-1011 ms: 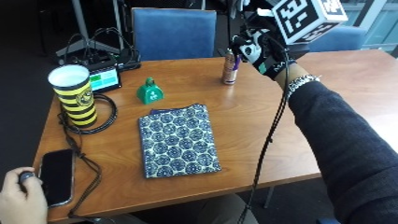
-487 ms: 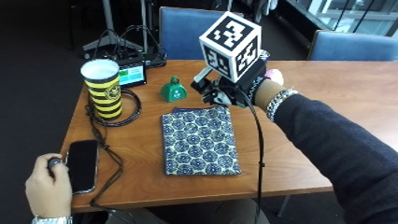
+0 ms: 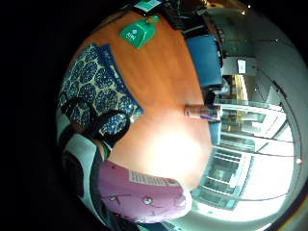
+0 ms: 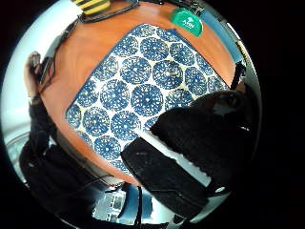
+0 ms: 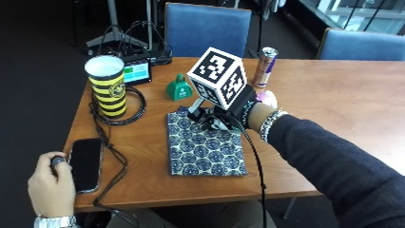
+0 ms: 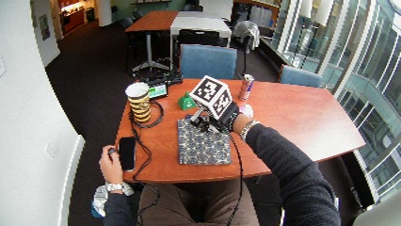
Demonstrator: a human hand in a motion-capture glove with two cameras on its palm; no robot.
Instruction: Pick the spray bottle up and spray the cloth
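Observation:
A small green spray bottle (image 5: 179, 89) stands upright on the wooden table (image 5: 329, 99), just beyond the far edge of the cloth. The cloth (image 5: 206, 145) is a flat rectangle with blue circle patterns, lying in the middle of the table. My gloved right hand (image 5: 223, 117) hovers low over the cloth's far right corner, a short way from the bottle, and holds nothing. In the thumb side palm view the black fingers (image 4: 200, 138) hang loosely curled above the cloth (image 4: 143, 90), with the bottle (image 4: 187, 21) past it. The little finger side view shows the bottle (image 3: 138, 32) and the cloth (image 3: 96, 82).
A tall drink can (image 5: 265, 66) stands at the table's far edge. A yellow-and-black striped cup (image 5: 109, 85) ringed by a cable stands at the left, beside a small screen (image 5: 136, 72). A bare left hand (image 5: 51, 183) rests by a phone (image 5: 85, 164). Blue chairs (image 5: 206, 28) stand behind.
My right hand has come down and left from up near the can to the cloth's far right corner. The outside camera has shifted too.

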